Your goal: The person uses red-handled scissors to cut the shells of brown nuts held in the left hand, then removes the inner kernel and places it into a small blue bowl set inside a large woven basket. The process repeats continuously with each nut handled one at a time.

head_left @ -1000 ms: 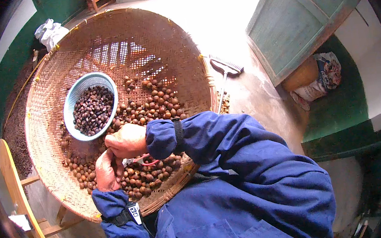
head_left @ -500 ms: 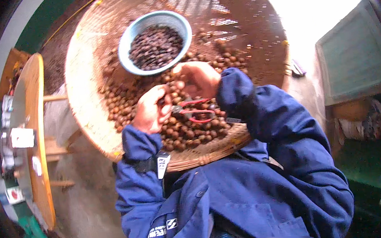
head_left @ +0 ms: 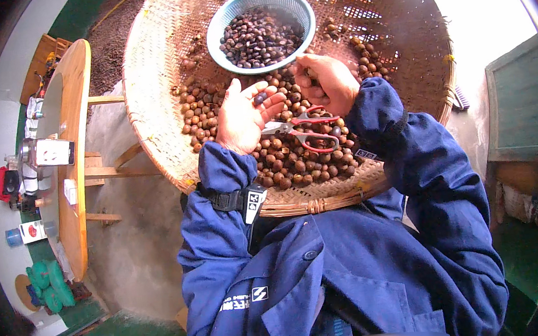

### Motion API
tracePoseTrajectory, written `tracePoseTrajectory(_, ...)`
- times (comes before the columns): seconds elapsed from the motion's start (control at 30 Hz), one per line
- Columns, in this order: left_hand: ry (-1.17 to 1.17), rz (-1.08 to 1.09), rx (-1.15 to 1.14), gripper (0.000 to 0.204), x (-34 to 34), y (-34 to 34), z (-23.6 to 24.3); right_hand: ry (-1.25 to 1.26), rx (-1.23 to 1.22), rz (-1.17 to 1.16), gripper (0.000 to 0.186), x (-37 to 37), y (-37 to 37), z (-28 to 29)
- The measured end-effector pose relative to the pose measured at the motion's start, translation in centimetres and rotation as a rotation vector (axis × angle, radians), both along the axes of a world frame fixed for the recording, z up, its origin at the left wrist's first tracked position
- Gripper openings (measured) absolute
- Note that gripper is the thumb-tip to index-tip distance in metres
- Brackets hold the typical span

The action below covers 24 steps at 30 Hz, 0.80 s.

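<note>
My left hand (head_left: pixel 241 115) is palm up, fingers partly spread, with a dark seed (head_left: pixel 261 98) resting on them. To its right, just below the colander, my right hand (head_left: pixel 331 83) has its fingers curled in; what they hold, if anything, I cannot make out. Red-handled shears (head_left: pixel 300 126) lie on the brown round nuts (head_left: pixel 284 160), blades pointing toward my left hand. Many such nuts are spread over the near part of a big woven bamboo tray (head_left: pixel 162 68). A light blue plastic colander (head_left: pixel 222 52) of dark seeds (head_left: pixel 261 39) stands in the tray beyond my hands.
A round-edged wooden table (head_left: pixel 83 121) stands at the left, with a clear jar (head_left: pixel 47 152) and other small items. Green gloves (head_left: pixel 50 286) are at the lower left. On the right are a greenish board (head_left: pixel 522 105) and a dark brush-like object (head_left: pixel 460 99).
My hands, which were close together with the left fingers pinched, have moved apart. The left palm has turned up and opened under the seed. The view has shifted, so the tray appears further right.
</note>
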<state>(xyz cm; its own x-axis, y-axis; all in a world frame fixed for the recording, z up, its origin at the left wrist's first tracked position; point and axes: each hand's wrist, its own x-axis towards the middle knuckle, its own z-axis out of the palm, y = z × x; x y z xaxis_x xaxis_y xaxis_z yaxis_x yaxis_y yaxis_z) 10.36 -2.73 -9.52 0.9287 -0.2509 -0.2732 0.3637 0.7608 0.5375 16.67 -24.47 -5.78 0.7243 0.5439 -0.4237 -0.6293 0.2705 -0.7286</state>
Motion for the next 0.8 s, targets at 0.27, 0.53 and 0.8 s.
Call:
tracePoseTrajectory(0.27,-0.192,0.059,0.447,0.053,3.8,-0.2,3.7,-0.202,0.019,-0.001,0.026,-0.5,-0.4,1.1)
tracePoseTrajectory(0.53,-0.031,0.211,0.801,0.059,9.8,2.9,3.9,-0.219,0.045,-0.069,0.023,0.6,-1.4,2.3)
tracePoseTrajectory(0.8,-0.533,-0.292,1.958,0.043,5.1,-0.5,-3.8,-0.257,0.057,-0.104,0.025,0.4,-1.8,2.8)
